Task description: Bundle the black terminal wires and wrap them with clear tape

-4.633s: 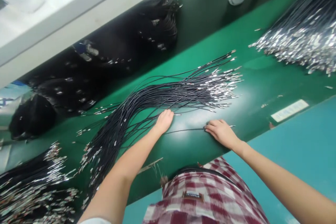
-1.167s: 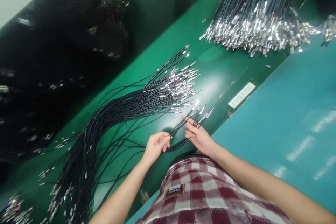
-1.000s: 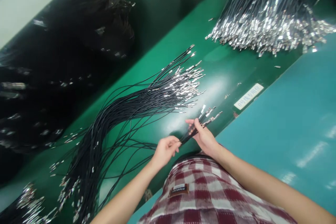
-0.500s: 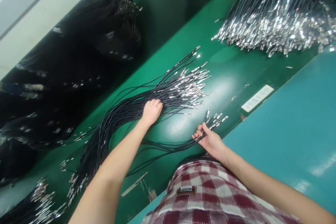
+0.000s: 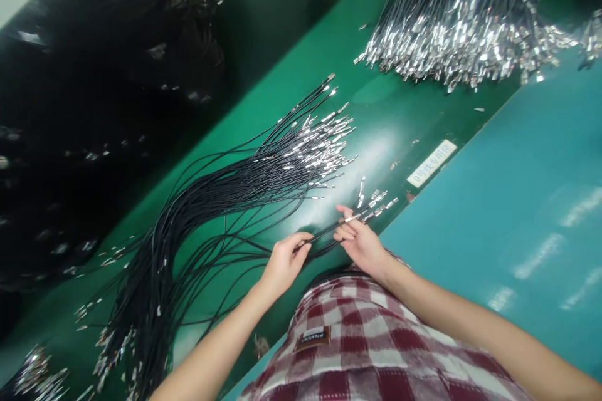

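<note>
Left hand (image 5: 286, 260): thumb and forefinger were brought together, and a thin black wire (image 5: 324, 232) was pinched between them. The wire was extended up and to the right, its silver tip laid across the fingers of the right hand. Right hand (image 5: 361, 247): palm turned partly upward, forefinger extended, other fingers curled; a small group of black wires with silver metal terminals (image 5: 376, 200) was held in it, terminals protruding past the fingers. Both hands were positioned near each other, close to the red-and-white checked garment (image 5: 348, 326).

The large bundle of black wires (image 5: 202, 191) was spread in a bend on the green table (image 5: 338, 37), beyond and to the left of the hands. Its silver ends were fanned toward the right; other ends were seen at lower left. Several loose wires were looped between the bundle and the left hand.

A second, denser pile of wires with silver terminals (image 5: 451, 37) was noted at upper right, and part of another pile (image 5: 37, 373) at the lower left corner. A white label with blue characters (image 5: 431, 163) was seen near the table edge. The dark mass at upper left was too dim to be resolved fully
</note>
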Demonstrator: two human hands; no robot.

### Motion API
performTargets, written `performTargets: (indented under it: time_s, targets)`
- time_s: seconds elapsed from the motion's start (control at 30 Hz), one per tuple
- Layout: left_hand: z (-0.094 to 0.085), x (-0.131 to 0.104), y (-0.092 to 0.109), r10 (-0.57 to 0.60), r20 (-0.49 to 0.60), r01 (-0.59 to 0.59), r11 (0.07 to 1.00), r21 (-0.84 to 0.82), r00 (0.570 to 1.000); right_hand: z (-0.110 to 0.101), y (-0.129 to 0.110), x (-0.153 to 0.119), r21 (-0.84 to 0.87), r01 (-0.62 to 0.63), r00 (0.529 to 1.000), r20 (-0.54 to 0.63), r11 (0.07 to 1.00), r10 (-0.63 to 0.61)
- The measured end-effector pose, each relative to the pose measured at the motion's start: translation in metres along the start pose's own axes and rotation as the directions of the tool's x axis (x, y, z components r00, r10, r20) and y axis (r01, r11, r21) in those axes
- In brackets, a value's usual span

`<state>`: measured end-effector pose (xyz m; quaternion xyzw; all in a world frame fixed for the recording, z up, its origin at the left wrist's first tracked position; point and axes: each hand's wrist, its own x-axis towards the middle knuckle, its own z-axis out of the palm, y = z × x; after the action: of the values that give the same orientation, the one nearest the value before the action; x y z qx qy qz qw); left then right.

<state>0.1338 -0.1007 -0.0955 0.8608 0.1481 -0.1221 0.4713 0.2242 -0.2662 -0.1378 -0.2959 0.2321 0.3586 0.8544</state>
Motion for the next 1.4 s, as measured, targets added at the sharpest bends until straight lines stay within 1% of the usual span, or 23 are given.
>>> performTargets:
  time_s: [0.07, 0.13, 0.2, 0.3, 0.37, 0.43, 0.5, 0.53, 0.57, 0.6, 0.63, 0.7, 0.77, 0.8, 0.83, 0.9, 1.0, 1.1, 1.13, 1.2, 1.23, 1.3, 1.4]
  targets:
    - [0.005, -0.001, -0.007, -0.136, 0.076, 0.149, 0.968, -0.203, 0.988, 0.0, 0.002, 0.0, -0.051, 0.013, 0.998, -0.058, 0.999, -0.016]
    - [0.008, 0.001, -0.007, -0.226, 0.134, 0.26, 0.898, -0.356, 0.965, 0.0, 0.004, -0.001, -0.116, 0.031, 0.998, -0.057, 0.993, -0.038]
    - [0.013, 0.007, 0.0, -0.25, 0.11, 0.273, 0.855, -0.442, 0.962, 0.002, 0.005, -0.003, -0.175, 0.029, 1.0, -0.006, 0.984, -0.031]
    - [0.026, 0.014, 0.012, -0.231, 0.022, 0.216, 0.866, -0.452, 0.973, 0.001, 0.006, -0.006, -0.221, 0.03, 0.998, 0.061, 0.975, -0.017]
    - [0.036, 0.016, 0.017, -0.2, -0.02, 0.179, 0.912, -0.369, 0.98, -0.002, 0.007, -0.007, -0.244, 0.07, 0.997, 0.061, 0.967, -0.056]
    - [0.043, 0.019, 0.018, -0.138, -0.005, 0.133, 0.961, -0.243, 0.99, -0.006, 0.008, -0.007, -0.248, 0.107, 0.994, 0.055, 0.963, -0.096]
    - [0.042, 0.025, 0.016, -0.019, -0.007, 0.018, 0.998, -0.057, 1.0, -0.009, 0.01, -0.003, -0.184, 0.088, 0.996, 0.044, 0.979, -0.081]
    - [0.039, 0.031, 0.014, 0.056, -0.037, -0.053, 0.996, 0.07, 0.998, -0.01, 0.011, 0.0, -0.127, 0.066, 0.998, 0.029, 0.99, -0.062]
    - [0.034, 0.039, 0.01, 0.134, -0.082, -0.114, 0.97, 0.214, 0.988, -0.01, 0.011, 0.003, -0.065, 0.042, 0.999, 0.006, 0.997, -0.041]
    - [0.028, 0.048, 0.006, 0.206, -0.128, -0.148, 0.921, 0.361, 0.97, -0.01, 0.012, 0.006, -0.012, 0.025, 0.999, -0.023, 1.0, -0.025]
    - [0.021, 0.059, 0.002, 0.26, -0.167, -0.149, 0.859, 0.49, 0.951, -0.009, 0.012, 0.009, 0.026, 0.019, 0.998, -0.054, 0.999, -0.018]
    - [0.007, 0.082, -0.008, 0.286, -0.208, -0.085, 0.753, 0.653, 0.935, -0.008, 0.012, 0.013, 0.058, 0.004, 0.995, -0.095, 0.998, 0.001]
    - [-0.006, 0.103, -0.018, 0.244, -0.203, -0.028, 0.7, 0.714, 0.948, -0.008, 0.011, 0.014, 0.063, -0.03, 0.993, -0.114, 0.998, 0.037]
    - [-0.012, 0.111, -0.022, 0.22, -0.187, -0.018, 0.693, 0.721, 0.957, -0.008, 0.011, 0.013, 0.067, -0.045, 0.991, -0.124, 0.997, 0.054]
    - [-0.017, 0.117, -0.025, 0.207, -0.168, -0.026, 0.699, 0.715, 0.964, -0.008, 0.01, 0.013, 0.073, -0.056, 0.989, -0.132, 0.996, 0.066]
    - [-0.026, 0.122, -0.029, 0.237, -0.144, -0.082, 0.738, 0.67, 0.961, -0.009, 0.009, 0.012, 0.081, -0.062, 0.988, -0.136, 0.995, 0.073]
    - [-0.037, 0.117, -0.028, 0.341, -0.184, -0.193, 0.815, 0.546, 0.922, -0.01, 0.01, 0.014, 0.065, -0.047, 0.992, -0.112, 0.997, 0.054]
    - [-0.044, 0.102, -0.019, 0.409, -0.244, -0.272, 0.853, 0.446, 0.879, -0.009, 0.009, 0.014, 0.055, -0.026, 0.996, -0.088, 0.998, 0.031]
    - [-0.045, 0.096, -0.015, 0.414, -0.254, -0.287, 0.863, 0.416, 0.874, -0.007, 0.009, 0.014, 0.045, -0.025, 0.997, -0.073, 0.999, 0.028]
    - [-0.042, 0.08, -0.004, 0.393, -0.228, -0.304, 0.889, 0.343, 0.891, -0.003, 0.007, 0.011, 0.004, -0.024, 0.999, -0.026, 1.0, 0.024]
    - [-0.037, 0.07, 0.002, 0.367, -0.197, -0.3, 0.905, 0.3, 0.909, 0.0, 0.006, 0.009, -0.02, -0.018, 1.0, 0.005, 1.0, 0.018]
    - [-0.018, 0.048, 0.012, 0.288, -0.125, -0.257, 0.942, 0.215, 0.949, 0.005, 0.005, 0.006, -0.071, 0.011, 0.998, 0.061, 0.997, -0.007]
    - [0.024, 0.014, 0.022, 0.146, -0.033, -0.143, 0.986, 0.089, 0.989, 0.003, 0.006, 0.004, -0.241, 0.099, 0.993, 0.085, 0.965, -0.081]
